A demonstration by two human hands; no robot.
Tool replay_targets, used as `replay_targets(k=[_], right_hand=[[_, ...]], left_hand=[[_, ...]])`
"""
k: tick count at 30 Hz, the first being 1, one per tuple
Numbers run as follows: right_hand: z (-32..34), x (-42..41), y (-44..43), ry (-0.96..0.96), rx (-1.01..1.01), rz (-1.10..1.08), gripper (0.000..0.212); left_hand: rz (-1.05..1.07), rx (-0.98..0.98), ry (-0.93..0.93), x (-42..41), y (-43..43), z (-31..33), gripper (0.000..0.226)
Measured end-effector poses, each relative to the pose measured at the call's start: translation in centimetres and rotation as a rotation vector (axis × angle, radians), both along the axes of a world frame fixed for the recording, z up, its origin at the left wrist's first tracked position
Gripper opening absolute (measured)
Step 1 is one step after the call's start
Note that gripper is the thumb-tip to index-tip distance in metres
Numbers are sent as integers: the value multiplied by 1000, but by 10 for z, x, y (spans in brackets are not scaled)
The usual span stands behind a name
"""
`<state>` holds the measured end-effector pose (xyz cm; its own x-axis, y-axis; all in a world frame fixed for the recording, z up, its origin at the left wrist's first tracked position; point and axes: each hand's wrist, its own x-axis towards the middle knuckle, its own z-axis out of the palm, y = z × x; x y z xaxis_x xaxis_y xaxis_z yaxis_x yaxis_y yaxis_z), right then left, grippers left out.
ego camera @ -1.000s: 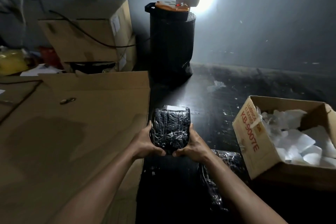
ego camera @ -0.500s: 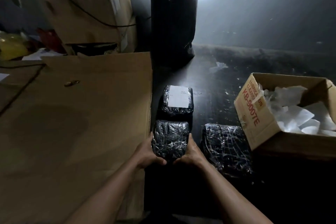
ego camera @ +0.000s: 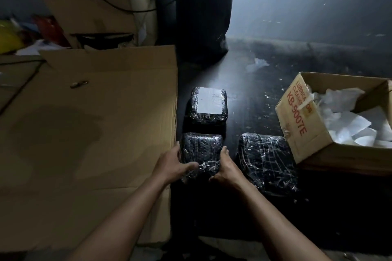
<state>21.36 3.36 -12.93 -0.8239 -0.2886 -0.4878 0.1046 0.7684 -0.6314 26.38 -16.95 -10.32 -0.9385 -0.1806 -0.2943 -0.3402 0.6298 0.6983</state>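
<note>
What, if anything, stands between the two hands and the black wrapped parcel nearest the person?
Nothing visible: the left hand and the right hand grip the parcel by its sides. The labelled parcel lies just beyond it.

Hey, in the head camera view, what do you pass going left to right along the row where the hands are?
Flat cardboard sheet → left hand → black wrapped parcel gripped by both hands → right hand → second wrapped parcel → open cardboard box of white packing.
</note>
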Motion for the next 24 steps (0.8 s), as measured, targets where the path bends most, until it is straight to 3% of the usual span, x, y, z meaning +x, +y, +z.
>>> replay_targets(k=[9,13,24], right_hand=[[63,-46,-13,197,127,146,80],[77,-86,-14,271,187,169,46],[76,-186,-18,246,299,209,57]], left_hand=[[-119,-254,131,-79,-5,52,59],[-130,-352,142,-115,-7,61,73],[-238,-363,26,-200,-25,34,76]])
